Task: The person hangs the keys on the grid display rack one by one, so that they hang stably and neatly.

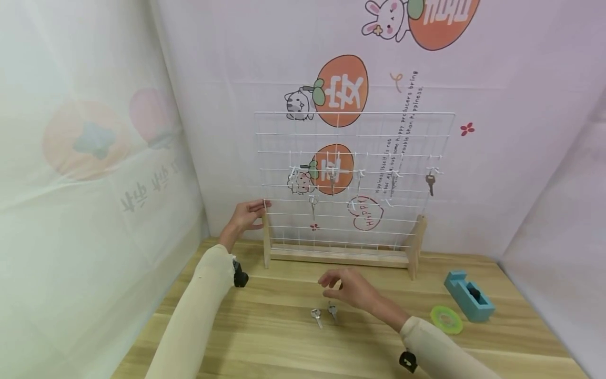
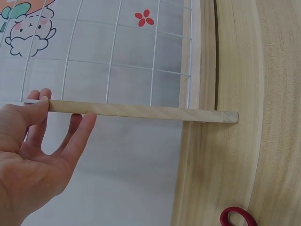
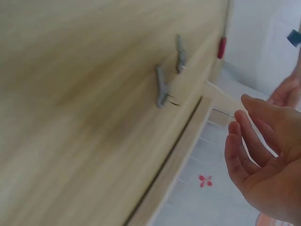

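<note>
I see a pale wood-grain table (image 1: 265, 337) in a corner hung with thin printed sheeting. On it stands a white wire grid (image 1: 355, 179) in a plain wooden frame; a key (image 1: 430, 183) hangs at its right. My left hand (image 1: 246, 216) rests its loosely spread fingers on the frame's left post (image 2: 141, 111), holding nothing else. My right hand (image 1: 352, 289) hovers empty, fingers relaxed and slightly curled, just above two small metal keys (image 1: 324, 315) lying flat. A blue tape dispenser (image 1: 468, 296) and green tape roll (image 1: 446, 319) sit right.
</note>
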`<action>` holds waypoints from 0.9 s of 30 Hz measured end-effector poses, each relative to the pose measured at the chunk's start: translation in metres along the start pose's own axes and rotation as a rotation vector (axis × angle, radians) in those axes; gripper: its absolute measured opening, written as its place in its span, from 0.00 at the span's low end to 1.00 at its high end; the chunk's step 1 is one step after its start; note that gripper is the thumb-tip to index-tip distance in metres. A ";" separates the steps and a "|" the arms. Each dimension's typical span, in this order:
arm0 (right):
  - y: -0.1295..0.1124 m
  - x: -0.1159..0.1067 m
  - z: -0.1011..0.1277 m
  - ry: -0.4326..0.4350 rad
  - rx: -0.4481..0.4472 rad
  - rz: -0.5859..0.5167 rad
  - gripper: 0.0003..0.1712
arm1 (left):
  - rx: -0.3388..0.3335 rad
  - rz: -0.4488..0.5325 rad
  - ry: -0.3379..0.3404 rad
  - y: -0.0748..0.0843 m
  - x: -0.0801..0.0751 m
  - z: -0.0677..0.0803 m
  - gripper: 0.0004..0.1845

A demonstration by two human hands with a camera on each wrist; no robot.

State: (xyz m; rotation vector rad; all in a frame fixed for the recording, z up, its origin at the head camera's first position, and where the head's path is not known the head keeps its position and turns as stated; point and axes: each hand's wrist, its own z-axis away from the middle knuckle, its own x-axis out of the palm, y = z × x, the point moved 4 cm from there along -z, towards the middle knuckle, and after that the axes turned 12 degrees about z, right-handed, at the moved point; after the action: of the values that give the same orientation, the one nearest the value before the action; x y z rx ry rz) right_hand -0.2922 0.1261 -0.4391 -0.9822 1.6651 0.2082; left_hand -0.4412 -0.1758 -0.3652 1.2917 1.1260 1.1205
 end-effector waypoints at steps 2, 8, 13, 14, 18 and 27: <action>0.001 0.008 0.004 -0.046 -0.001 0.005 0.12 | 0.003 -0.001 -0.002 0.000 0.001 0.000 0.21; -0.001 0.026 0.012 -0.139 -0.013 0.051 0.11 | -0.005 -0.003 0.008 0.001 0.001 0.000 0.21; -0.003 0.037 0.016 -0.177 -0.033 0.088 0.10 | -0.011 0.002 0.012 0.000 0.001 -0.001 0.21; -0.003 0.039 0.016 -0.181 -0.041 0.101 0.10 | -0.011 0.002 0.012 -0.001 0.001 -0.001 0.21; -0.003 0.047 0.017 -0.192 -0.086 0.179 0.08 | -0.009 0.002 0.010 -0.002 0.000 -0.002 0.20; -0.006 0.052 0.015 -0.201 -0.099 0.200 0.06 | -0.010 -0.009 0.004 -0.002 -0.001 -0.005 0.21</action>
State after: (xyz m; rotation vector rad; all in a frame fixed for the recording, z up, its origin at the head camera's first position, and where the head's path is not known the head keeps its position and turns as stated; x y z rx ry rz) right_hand -0.2777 0.1061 -0.4873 -0.8374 1.5777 0.5110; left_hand -0.4460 -0.1759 -0.3668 1.2762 1.1270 1.1214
